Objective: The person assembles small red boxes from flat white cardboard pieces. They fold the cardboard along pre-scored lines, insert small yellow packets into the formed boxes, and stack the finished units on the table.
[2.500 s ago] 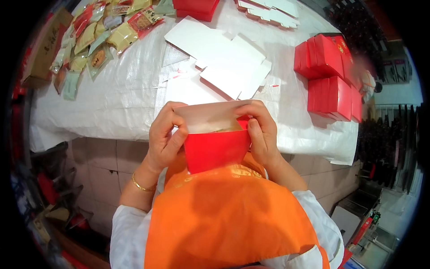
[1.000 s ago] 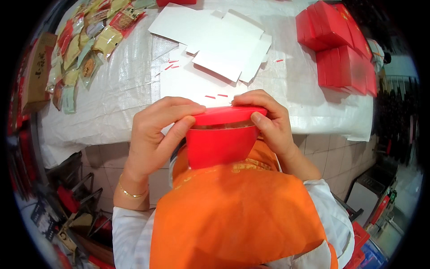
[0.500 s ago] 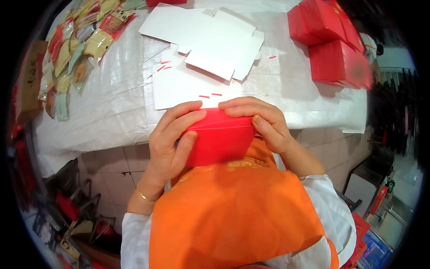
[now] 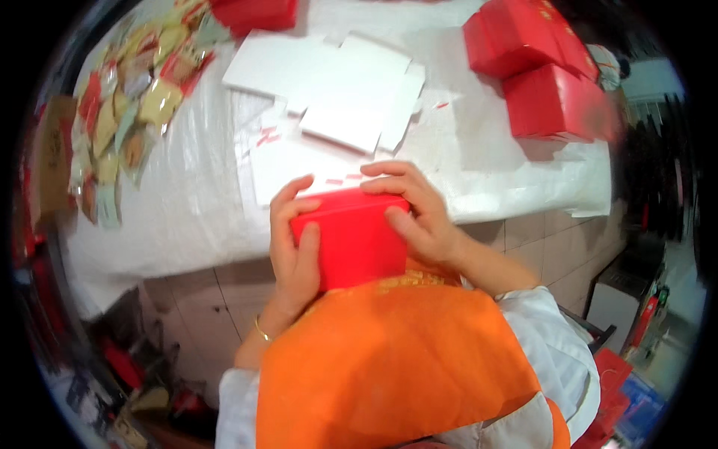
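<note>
While a heap of small wrapped packets [image 4: 127, 112], too many and too blurred to count, is lying along the far left of the white-covered table [image 4: 172, 217], the left hand [image 4: 293, 251] is gripping the left side of one red box [image 4: 350, 238], its fingers curling over the top edge and the thumb lying flat on the near face. That box is being held just above the orange apron [image 4: 396, 359], at the near edge of the table. Behind it, flat white cardboard blanks [image 4: 336, 86] are overlapping in a loose pile, their number hard to tell; one more red box [image 4: 253, 13] is sitting at the top edge beyond them. The right hand [image 4: 419, 209] is clasping the box's right side, fingers pressing along the top and thumb resting on the front. Far right, two red boxes [image 4: 542, 71] are standing stacked against each other.
</note>
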The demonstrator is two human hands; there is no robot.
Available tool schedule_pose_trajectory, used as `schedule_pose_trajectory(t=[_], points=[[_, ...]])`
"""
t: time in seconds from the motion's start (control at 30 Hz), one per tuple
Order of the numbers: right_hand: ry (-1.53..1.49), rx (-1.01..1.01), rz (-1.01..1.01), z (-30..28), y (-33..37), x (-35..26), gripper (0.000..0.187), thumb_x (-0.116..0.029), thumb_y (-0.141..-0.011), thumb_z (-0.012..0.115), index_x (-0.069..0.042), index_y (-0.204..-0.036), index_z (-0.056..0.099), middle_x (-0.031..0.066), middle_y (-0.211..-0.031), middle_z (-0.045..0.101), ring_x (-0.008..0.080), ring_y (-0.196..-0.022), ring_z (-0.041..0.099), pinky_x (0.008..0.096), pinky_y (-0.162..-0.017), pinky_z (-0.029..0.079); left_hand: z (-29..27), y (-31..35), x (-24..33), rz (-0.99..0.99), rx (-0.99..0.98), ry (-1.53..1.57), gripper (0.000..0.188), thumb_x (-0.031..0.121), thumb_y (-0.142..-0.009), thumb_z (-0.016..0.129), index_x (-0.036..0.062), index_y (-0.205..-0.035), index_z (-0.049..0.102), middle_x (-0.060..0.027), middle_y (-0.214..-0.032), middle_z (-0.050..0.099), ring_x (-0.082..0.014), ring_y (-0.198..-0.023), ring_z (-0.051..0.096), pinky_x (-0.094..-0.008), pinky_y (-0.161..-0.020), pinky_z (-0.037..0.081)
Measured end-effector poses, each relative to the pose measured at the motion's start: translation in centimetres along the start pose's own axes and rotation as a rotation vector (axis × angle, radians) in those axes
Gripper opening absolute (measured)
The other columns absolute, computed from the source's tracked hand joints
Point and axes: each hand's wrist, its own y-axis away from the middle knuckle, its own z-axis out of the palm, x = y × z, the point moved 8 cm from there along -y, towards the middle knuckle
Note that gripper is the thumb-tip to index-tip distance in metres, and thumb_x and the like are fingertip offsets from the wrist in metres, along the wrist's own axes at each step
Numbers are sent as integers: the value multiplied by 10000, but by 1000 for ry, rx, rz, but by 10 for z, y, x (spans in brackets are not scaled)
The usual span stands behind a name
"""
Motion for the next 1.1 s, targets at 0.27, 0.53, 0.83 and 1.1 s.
schedule_pose_trajectory(t=[0.27,0.53,0.83,1.1], points=[[-189,161,274,23,7,40,812,-178,-950,582,-4,-1586,108,256,-1609,223,368,-1483,265,416,-1209,219,13,-12,-32,-258,88,163,328,85,-1014,485,41,-1333,423,-153,-1514,399,-246,-1367,389,-395,-1146,321],[-296,519,458,-70,41,67,732,-131,-941,640,18,-1550,262,192,-1517,428,226,-1347,457,350,-1100,400,96,-102,-23,-189,-34,114,539,125,-1003,539,13,-1481,316,-144,-1493,395,-255,-1382,361,-385,-1171,267],[-166,848,322,-272,61,35,688,-206,-938,665,45,-1504,362,152,-1389,553,210,-1234,551,332,-1045,446,193,-122,33,-198,-322,457,693,176,-1013,497,98,-1595,129,-145,-1496,365,-183,-1107,576,-313,-893,488],[-297,773,498,-397,-12,74,598,-268,-967,636,7,-1458,433,141,-1235,639,204,-1102,639,377,-924,535,169,-105,9,-268,-231,361,650,136,-1006,487,104,-1579,182,-137,-1471,394,-178,-1074,603,-298,-836,507]])
